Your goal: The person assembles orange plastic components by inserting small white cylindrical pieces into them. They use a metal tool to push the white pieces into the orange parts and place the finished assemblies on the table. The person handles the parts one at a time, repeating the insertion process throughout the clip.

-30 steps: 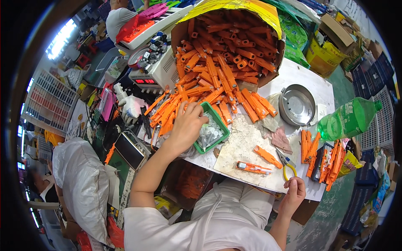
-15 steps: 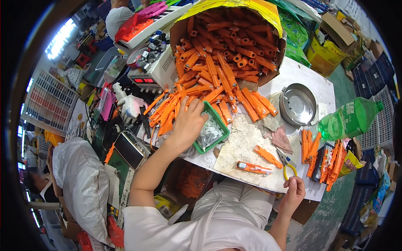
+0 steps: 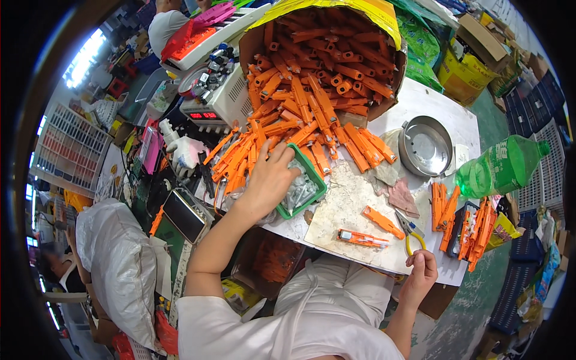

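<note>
My left hand (image 3: 268, 183) reaches over the left side of a green plastic tray (image 3: 320, 195) holding small pale plastic parts (image 3: 302, 189). Its fingers are bent and apart, with the tips against a heap of long orange plastic housings (image 3: 240, 157). My right hand (image 3: 422, 275) is at the table's front edge, its fingers curled together in a pinch; whatever lies between them is too small to make out. Just beyond those fingertips are pliers (image 3: 413, 239) with yellow handles. Two orange housings (image 3: 362, 238) lie separately on a worn, pale board (image 3: 327, 219).
A carton (image 3: 401, 66) on its side spills orange housings. To the right are a round metal bowl (image 3: 426, 146), a green bottle (image 3: 501, 168) and a bunch of orange housings (image 3: 477, 237). A power supply (image 3: 219, 102) stands behind left, a phone (image 3: 184, 216) nearer.
The green tray and the rest of the view have shifted very slightly up and left. Both hands keep nearly the same pose and place.
</note>
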`<state>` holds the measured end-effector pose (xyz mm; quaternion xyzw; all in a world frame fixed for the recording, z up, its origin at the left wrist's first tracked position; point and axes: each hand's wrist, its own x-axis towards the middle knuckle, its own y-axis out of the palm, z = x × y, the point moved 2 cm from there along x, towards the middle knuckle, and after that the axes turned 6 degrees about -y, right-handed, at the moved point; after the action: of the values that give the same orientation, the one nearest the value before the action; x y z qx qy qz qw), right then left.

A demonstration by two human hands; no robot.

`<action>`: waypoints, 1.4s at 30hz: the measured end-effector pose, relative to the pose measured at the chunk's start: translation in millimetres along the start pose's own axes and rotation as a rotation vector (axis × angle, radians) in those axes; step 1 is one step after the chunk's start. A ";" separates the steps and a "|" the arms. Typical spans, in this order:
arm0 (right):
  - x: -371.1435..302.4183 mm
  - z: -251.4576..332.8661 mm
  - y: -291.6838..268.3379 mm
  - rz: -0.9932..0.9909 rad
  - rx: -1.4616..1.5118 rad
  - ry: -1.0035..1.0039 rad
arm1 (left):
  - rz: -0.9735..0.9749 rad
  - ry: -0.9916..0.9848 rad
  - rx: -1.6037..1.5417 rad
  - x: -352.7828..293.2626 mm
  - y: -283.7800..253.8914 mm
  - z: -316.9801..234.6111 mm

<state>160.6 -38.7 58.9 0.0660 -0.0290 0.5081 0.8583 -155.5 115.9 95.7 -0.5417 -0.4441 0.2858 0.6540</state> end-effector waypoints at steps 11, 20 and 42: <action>-2.3 -1.8 1.0 -0.007 -0.005 0.026 | 0.068 0.090 -0.081 -5.8 2.7 -12.6; -3.8 -4.0 -1.7 -0.016 -0.010 0.041 | -0.011 0.064 -0.138 6.5 -5.1 -13.2; -3.4 -4.0 -8.2 -0.002 0.106 0.060 | -0.261 0.104 -0.148 5.0 -17.7 -31.6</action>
<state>166.1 -45.0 53.8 0.0964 0.0237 0.5100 0.8544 -127.0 101.4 113.5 -0.5403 -0.4961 0.1364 0.6659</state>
